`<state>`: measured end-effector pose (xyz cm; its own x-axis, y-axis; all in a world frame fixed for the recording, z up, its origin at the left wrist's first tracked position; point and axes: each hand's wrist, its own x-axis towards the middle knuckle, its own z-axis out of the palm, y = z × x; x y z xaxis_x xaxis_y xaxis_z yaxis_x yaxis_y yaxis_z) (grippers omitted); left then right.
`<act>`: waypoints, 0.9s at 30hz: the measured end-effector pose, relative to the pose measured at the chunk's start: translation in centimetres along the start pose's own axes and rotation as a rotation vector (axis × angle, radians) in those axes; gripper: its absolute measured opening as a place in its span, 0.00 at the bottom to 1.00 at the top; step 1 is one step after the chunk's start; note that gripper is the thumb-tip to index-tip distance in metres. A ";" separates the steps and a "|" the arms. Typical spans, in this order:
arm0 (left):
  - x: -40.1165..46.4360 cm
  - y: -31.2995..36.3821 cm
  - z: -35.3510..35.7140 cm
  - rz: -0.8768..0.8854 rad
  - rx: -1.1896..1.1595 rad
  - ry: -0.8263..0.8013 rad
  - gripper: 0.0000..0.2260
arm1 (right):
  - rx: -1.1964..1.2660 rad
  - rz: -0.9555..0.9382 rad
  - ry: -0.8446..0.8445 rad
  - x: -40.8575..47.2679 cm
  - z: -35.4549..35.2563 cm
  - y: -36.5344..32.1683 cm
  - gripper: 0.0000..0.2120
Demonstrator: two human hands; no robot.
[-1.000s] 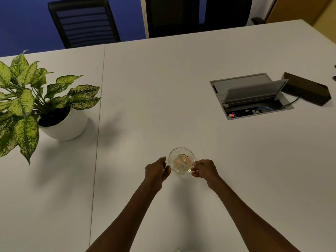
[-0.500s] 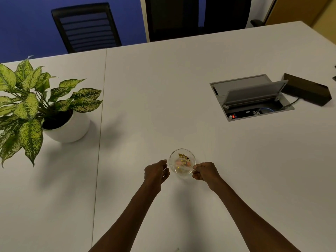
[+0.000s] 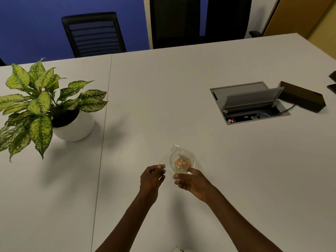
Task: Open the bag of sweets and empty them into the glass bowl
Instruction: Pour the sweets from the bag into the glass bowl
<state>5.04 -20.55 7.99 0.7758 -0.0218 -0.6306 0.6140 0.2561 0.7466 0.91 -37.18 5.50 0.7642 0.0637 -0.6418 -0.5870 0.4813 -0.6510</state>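
A small glass bowl (image 3: pixel 193 157) stands on the white table (image 3: pixel 200 73) just beyond my hands, with orange and yellow sweets (image 3: pixel 181 162) lying in it. A clear plastic bag (image 3: pixel 170 155) drapes over the bowl's far left side, and it looks limp. My left hand (image 3: pixel 151 177) pinches the bag's lower left corner, to the left of the bowl. My right hand (image 3: pixel 192 180) sits at the bowl's near side, with thumb and forefinger against the glass. Whether it also grips bag film is hard to tell.
A potted plant in a white pot (image 3: pixel 76 128) stands at the left. An open cable hatch (image 3: pixel 249 102) is set into the table at the right, with a black box (image 3: pixel 301 99) beside it. Black chairs (image 3: pixel 92 33) stand behind the far edge. Something white (image 3: pixel 177 249) pokes in at the bottom edge.
The bag was held spread over the bowl between both hands. Now it hangs to the bowl's left from my left hand, and my right hand has shifted onto the bowl's near side.
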 end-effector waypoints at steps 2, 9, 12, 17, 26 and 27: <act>-0.3 0.1 -0.5 0.011 -0.010 -0.006 0.04 | -0.098 -0.048 0.045 -0.3 0.6 0.0 0.26; -1.2 -0.2 -2.4 0.025 -0.143 -0.114 0.05 | -0.313 -0.168 0.107 -1.6 1.7 -0.4 0.25; -1.4 0.0 -3.2 0.014 -0.218 -0.163 0.03 | -0.147 -0.163 0.060 -2.0 2.3 -0.8 0.20; -1.5 -0.4 -5.5 -0.021 -0.232 -0.239 0.02 | 0.005 -0.237 0.183 -1.9 3.5 -1.5 0.12; -0.8 3.1 -5.5 0.118 0.151 -0.239 0.18 | -0.341 -0.239 0.071 -2.2 4.6 -2.0 0.10; -0.7 3.4 -5.4 0.149 0.171 -0.238 0.14 | -0.361 -0.236 0.066 -2.2 4.8 -2.0 0.09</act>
<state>5.81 -14.45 9.86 0.8588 -0.2269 -0.4593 0.4908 0.1080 0.8645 1.71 -34.12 10.18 0.8767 -0.0727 -0.4755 -0.4632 0.1391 -0.8753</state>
